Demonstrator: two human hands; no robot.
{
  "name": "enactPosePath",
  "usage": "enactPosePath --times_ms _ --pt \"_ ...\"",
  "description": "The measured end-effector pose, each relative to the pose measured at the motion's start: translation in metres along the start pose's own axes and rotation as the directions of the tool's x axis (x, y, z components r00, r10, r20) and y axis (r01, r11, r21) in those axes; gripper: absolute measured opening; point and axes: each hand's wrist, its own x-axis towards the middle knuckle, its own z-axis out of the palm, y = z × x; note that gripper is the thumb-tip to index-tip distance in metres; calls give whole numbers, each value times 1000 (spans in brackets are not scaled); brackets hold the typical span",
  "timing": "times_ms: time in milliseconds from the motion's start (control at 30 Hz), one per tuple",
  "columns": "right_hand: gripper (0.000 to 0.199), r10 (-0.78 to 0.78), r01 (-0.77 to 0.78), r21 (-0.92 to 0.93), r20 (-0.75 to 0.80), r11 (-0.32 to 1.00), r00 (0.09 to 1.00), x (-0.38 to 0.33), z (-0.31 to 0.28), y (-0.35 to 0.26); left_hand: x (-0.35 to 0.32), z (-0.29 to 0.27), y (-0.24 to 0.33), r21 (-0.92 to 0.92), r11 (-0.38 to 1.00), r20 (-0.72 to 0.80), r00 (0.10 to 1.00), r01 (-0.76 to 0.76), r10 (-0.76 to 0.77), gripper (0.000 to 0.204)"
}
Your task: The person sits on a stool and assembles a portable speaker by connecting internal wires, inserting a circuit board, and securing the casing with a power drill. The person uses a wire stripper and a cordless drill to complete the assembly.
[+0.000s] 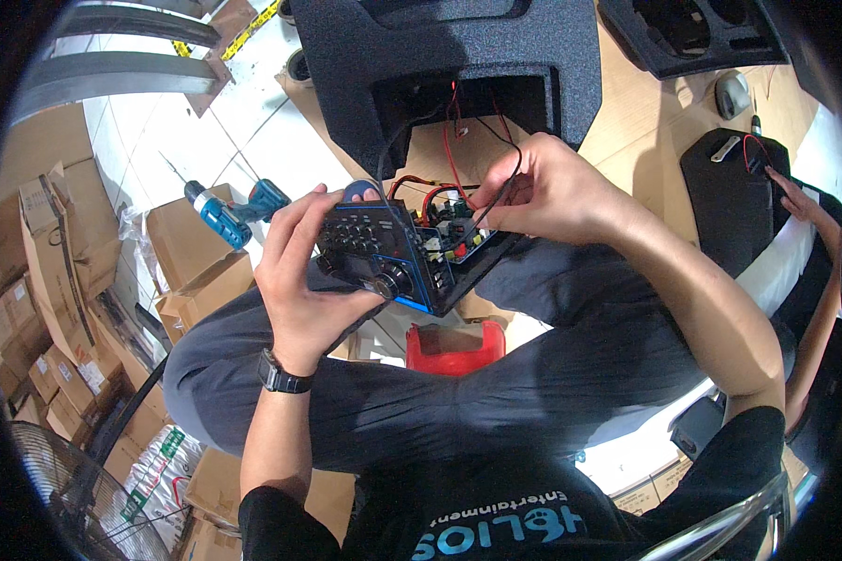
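My left hand (290,271) grips a black amplifier panel (360,245) by its side, with the thumb near a large round knob (393,280). Rows of small knobs cover the panel's face, and a blue line runs along its edge. Behind the face lies an exposed circuit board (454,245) with connectors and coloured wires. Over this board my right hand (561,192) pinches a thin black cable (518,154); its fingertips partly hide the plugs there. Red wires (447,140) run from the board into the opening of a black speaker cabinet (346,93) in front of me.
A blue cordless drill (229,213) rests on a cardboard box (192,248) at left. Below the panel is a red plastic stool (454,348). Stacked cartons (56,252) and a fan (56,486) stand far left. Another person's hand (800,201) is at right, near a black panel (730,196).
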Motion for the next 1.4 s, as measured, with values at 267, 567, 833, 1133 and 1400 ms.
enactPosePath --times_ms 267,567,833,1133,1400 --pt "16 -40 37 -31 -91 999 995 -6 4 -7 1 -1 3 49 997 -17 998 -54 55 81" --pt "18 -87 74 -209 -54 975 995 -14 0 -20 1 -1 5 12 999 12 999 -48 48 79" --pt "19 42 -53 -261 -48 964 998 -12 -3 -14 1 1 11 73 993 56 994 -95 91 78" --pt "29 384 -197 -659 151 726 911 -22 -34 42 -3 -8 20 173 984 120 993 -40 19 87" --pt "47 190 -251 -700 -166 668 968 46 -18 149 -9 -4 21 234 972 119 992 15 -44 81"
